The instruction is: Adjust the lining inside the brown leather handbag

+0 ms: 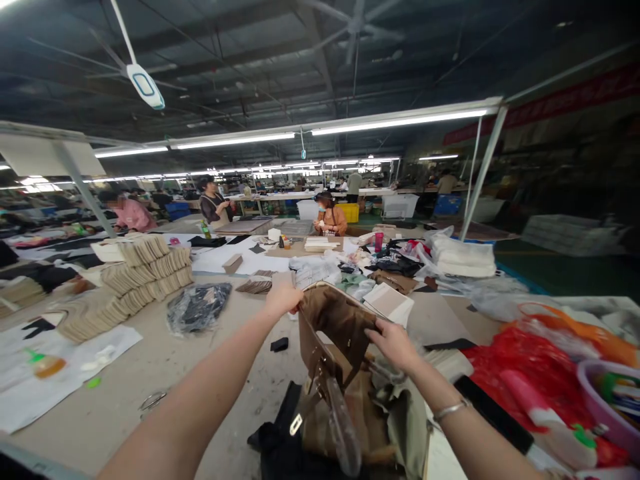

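Observation:
A brown handbag [320,353] with metal fittings is held up over the table in front of me, its mouth spread wide. My left hand [284,300] is closed on the bag's upper left corner. On the other side, my right hand [393,341] pinches the brown cloth near the top edge. A plastic-wrapped handle [343,427] hangs down the front, beside a metal clasp piece [296,425]. Below lie more brown and olive pieces [407,420] and a black cloth [277,440]. The inside of the bag is partly hidden.
Stacked beige pieces [135,283] and a plastic-wrapped black bundle [199,307] lie to the left, with scissors [153,400] nearer. At right are red plastic bags [520,367], a black phone-like slab [493,413] and a purple basket [600,407]. Co-workers, one in orange [331,217], are across the table.

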Motion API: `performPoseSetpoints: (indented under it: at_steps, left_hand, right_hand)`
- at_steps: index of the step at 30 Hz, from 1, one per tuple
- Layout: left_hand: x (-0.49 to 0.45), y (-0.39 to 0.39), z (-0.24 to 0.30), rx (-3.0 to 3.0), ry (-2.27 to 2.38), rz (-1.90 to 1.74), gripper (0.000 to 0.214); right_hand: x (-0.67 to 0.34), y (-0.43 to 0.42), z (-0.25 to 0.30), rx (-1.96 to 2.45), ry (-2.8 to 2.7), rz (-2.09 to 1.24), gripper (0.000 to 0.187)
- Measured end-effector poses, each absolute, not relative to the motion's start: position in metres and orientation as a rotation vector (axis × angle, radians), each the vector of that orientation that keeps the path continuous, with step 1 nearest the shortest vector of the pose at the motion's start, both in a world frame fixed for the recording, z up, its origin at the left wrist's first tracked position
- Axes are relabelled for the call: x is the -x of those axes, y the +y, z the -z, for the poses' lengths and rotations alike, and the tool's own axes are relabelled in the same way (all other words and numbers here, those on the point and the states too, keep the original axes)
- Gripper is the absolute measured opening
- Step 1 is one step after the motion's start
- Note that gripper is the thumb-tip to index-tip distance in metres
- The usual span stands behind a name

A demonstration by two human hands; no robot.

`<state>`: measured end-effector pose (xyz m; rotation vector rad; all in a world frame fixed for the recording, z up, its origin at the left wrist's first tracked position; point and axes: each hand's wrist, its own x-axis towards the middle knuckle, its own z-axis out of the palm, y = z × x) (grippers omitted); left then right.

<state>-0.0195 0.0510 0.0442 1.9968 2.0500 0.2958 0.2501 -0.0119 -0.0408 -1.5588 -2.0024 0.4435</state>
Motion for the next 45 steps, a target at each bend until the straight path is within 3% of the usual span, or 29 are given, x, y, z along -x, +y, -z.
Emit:
performPoseSetpoints:
  at_steps: [4,9,13,17,21,25,29,34,39,45]
  left_hand:
    - [0.028,0.024,-0.043,-1.848,1.905,-0.331,0.022]
    - [0.035,-0.036,0.000,-1.656,1.772,-0.222,0.023]
    - [0.038,-0.059,-0.014,-2.054,1.892,-0.090,0.031]
    - [0.016,-0.054,-0.046,-2.552,1.686,-0.288,0.043]
    - [-0.021,-0.029,-0.037,-2.825,1.307,-0.391,0.046]
    - [-0.046,0.002,-0.012,-2.945,1.099,-0.279,0.031]
    - [-0.048,0.022,-0.006,-2.967,1.018,-0.187,0.017]
    - [-0.031,0.034,-0.002,-2.904,0.997,-0.133,0.022]
    - [-0.022,0.037,0.011,-2.922,1.055,-0.242,0.026]
    - [-0.024,0.037,0.014,-2.960,1.102,-0.295,0.026]
  right_hand:
    - [-0.268,0.010,0.027,1.387,-2.089,-0.605,0.022]
    - [-0.270,0.003,0.062,1.196,-2.058,-0.887,0.027]
    - [-0.267,-0.012,0.076,1.128,-1.999,-1.039,0.033]
    - [-0.264,-0.016,0.072,1.265,-1.979,-0.963,0.032]
    - [-0.261,-0.015,0.068,1.350,-2.005,-0.856,0.034]
    - [-0.260,-0.014,0.067,1.377,-2.057,-0.781,0.035]
    - [-0.262,-0.014,0.069,1.403,-2.065,-0.766,0.033]
    - [-0.264,-0.012,0.077,1.342,-2.019,-0.799,0.032]
    - [-0.261,-0.004,0.076,1.083,-1.975,-0.846,0.051]
    - [-0.250,0.003,0.067,1.062,-2.008,-0.747,0.030]
